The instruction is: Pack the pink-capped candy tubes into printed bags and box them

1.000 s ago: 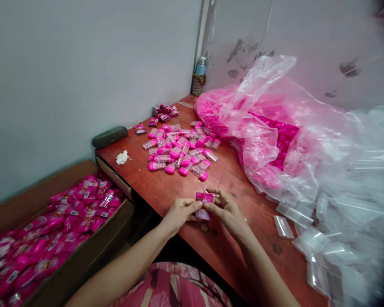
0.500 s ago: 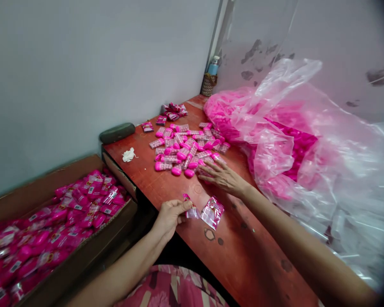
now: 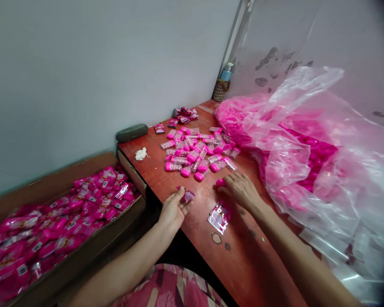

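Note:
My left hand pinches a small printed pink plastic sleeve above the table's near edge. My right hand has its fingers closed round a small pink-capped container; most of it is hidden under the fingers. Beyond both hands lies a pile of clear containers with bright pink caps, seemingly filled with small round pieces. Between my hands and nearer to me, more flat printed sleeves lie on the red-brown table.
An open cardboard box on the left holds many pink wrapped packs. A large clear bag of pink pieces covers the right side. Along the back are printed packets, a dark green case, white crumpled tissue and a bottle.
My right hand has drawn back from the pile towards me with a pink-capped container. My left hand has turned and lifted slightly with the sleeve. The view has shifted left.

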The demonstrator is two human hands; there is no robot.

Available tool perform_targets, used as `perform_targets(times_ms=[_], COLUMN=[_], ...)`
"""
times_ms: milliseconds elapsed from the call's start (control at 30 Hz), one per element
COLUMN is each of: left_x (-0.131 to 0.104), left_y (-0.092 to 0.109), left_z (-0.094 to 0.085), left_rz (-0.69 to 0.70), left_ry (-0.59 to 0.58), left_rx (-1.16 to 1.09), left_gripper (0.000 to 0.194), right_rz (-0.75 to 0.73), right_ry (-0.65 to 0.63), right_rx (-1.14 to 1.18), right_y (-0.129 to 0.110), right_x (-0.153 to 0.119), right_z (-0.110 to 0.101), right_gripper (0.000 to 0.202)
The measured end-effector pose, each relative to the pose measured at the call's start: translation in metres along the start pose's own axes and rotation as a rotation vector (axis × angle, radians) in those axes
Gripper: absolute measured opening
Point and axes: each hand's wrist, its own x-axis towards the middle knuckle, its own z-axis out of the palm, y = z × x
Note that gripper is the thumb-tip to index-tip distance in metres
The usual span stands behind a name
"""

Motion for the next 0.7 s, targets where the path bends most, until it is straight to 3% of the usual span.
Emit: perform_targets(times_ms=[100, 200, 267, 400, 700], left_x=[-0.002, -0.003, -0.002, -0.004, -0.013], left_y=[-0.001, -0.006, -0.012, -0.02, -0.012], left_z=[0.005, 0.01, 0.012, 0.015, 0.019], left_rz=[0.011, 0.013, 0.012, 0.019, 0.088], left_ry=[0.018, -0.001, -0.056, -0.15, -0.29], left_rx=[-0.041, -0.055, -0.053, -0.035, 0.2], left_gripper=[0.008, 0.009, 0.011, 0.016, 0.024], right_rz=[0.386, 0.578, 0.632, 0.642, 0.55], right_ry=[0.152, 0.092, 0.036, 0.08, 0.049], right_rx=[0.445, 1.112, 1.364, 1.436, 1.646], right_y=[-0.04, -0.089, -0.114, -0.132, -0.132], right_x=[-0.027, -0.051, -0.06, -0.064, -0.059], right_z=[-0.003, -0.004, -0.003, 0.003, 0.016], right_gripper=[0.027, 0.03, 0.029, 0.026, 0.026])
